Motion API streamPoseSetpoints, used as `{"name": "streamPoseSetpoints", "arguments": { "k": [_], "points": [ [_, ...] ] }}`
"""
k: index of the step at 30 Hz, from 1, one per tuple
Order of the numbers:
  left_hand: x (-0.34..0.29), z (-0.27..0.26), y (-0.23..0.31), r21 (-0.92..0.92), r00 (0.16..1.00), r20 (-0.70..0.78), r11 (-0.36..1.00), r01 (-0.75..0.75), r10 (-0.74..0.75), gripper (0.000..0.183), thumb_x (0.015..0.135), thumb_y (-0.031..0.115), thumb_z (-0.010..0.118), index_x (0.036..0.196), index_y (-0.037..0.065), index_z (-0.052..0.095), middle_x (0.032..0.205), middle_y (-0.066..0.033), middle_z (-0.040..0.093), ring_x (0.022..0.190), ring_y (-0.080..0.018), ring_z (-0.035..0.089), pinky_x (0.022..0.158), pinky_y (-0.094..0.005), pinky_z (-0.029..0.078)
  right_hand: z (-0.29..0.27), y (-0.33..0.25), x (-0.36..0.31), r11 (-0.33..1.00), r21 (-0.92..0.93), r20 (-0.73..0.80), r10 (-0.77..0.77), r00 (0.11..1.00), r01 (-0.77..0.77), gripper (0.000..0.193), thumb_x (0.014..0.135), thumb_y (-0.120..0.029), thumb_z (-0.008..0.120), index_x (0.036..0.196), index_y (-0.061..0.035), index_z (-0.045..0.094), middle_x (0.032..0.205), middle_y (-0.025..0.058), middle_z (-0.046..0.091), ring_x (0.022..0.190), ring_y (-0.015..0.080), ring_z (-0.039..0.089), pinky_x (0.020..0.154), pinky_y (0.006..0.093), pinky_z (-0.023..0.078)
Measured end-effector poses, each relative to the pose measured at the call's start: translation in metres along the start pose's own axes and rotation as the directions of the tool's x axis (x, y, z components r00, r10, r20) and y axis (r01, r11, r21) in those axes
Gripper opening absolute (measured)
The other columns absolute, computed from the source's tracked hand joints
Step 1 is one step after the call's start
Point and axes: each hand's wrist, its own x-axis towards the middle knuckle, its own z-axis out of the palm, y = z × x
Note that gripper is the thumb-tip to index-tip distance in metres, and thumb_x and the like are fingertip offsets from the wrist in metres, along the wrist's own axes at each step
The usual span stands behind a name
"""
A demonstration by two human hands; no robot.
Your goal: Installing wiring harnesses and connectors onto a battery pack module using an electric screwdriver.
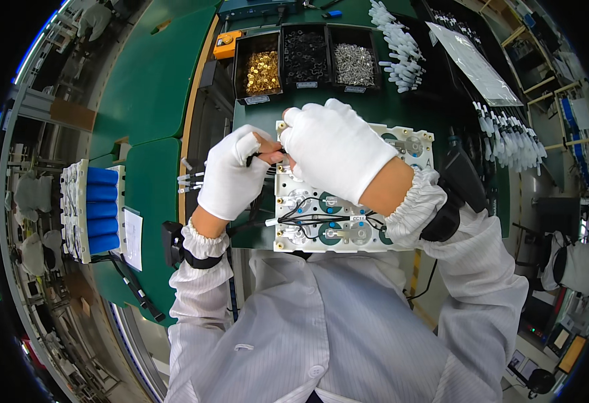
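Both white-gloved hands meet over the upper left corner of the white plastic battery-holder frame [348, 221] with round sockets and black wires. The left hand [231, 176] is curled, bare fingertips pinching a small black part; the right hand [335, 151] is closed over the same spot, its hold hidden by the glove back. Beyond the frame stand three black bins [306, 57] of gold, black and silver hardware. Left of the frame lies bare green matting, then a pack of blue cylindrical cells [100, 209]. Both forearms angle inward from below.
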Motion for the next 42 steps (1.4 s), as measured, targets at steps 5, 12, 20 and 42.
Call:
{"name": "streamPoseSetpoints", "arguments": {
  "k": [5,12,20,42],
  "points": [
    [0.008,0.001,0.007,-0.042,0.994,0.069,0.996,0.083,-0.08,0.019,0.075,-0.011,0.075,0.083,0.001,0.063,0.088,-0.0099,0.069,0.079,-0.0259,0.07,0.072,-0.033,0.056,-0.006,0.001,-0.01,0.997,0.057,-0.045,0.057,0.997,-0.055,0.01,0.082,-0.012,0.072,0.087,-0.0038,0.073,0.09,0.0094,0.068,0.086,0.0265,0.071,0.074,0.0389,0.056],
    [0.002,-0.001,-0.002,-0.052,0.997,0.014,0.996,0.079,-0.079,0.012,0.08,-0.005,0.078,0.089,0.001,0.073,0.087,-0.0083,0.072,0.079,-0.0181,0.069,0.074,-0.0287,0.054,-0.041,-0.004,-0.069,0.969,0.238,-0.231,0.129,0.964,-0.072,0.015,0.082,-0.02,0.073,0.088,-0.0069,0.071,0.091,0.009,0.065,0.085,0.0283,0.067,0.075,0.0409,0.054],
    [0.022,-0.014,0.007,-0.099,0.957,0.228,0.973,0.208,-0.182,0.007,0.086,-0.001,0.076,0.087,-0.003,0.069,0.088,-0.0073,0.068,0.079,-0.0153,0.062,0.072,-0.0277,0.048,0.003,0.073,-0.326,0.113,-0.34,-0.01,0.992,0.124,-0.934,0.044,0.099,-0.04,0.058,0.124,-0.0052,0.066,0.113,0.023,0.067,0.1,0.0429,0.068,0.087,0.0508,0.055],
    [0.019,-0.025,-0.01,-0.164,0.92,0.296,0.935,0.316,-0.259,0.021,0.078,0.017,0.088,0.086,0.002,0.077,0.08,-0.0094,0.076,0.07,-0.0154,0.068,0.068,-0.0285,0.052,-0.079,0.003,-0.328,-0.211,0.966,0.001,0.578,0.816,0.148,0.065,0.085,-0.063,0.075,0.109,-0.0077,0.051,0.054,0.0011,0.053,0.043,0.0158,0.05,0.041,0.0326,0.041]
  ]
}}
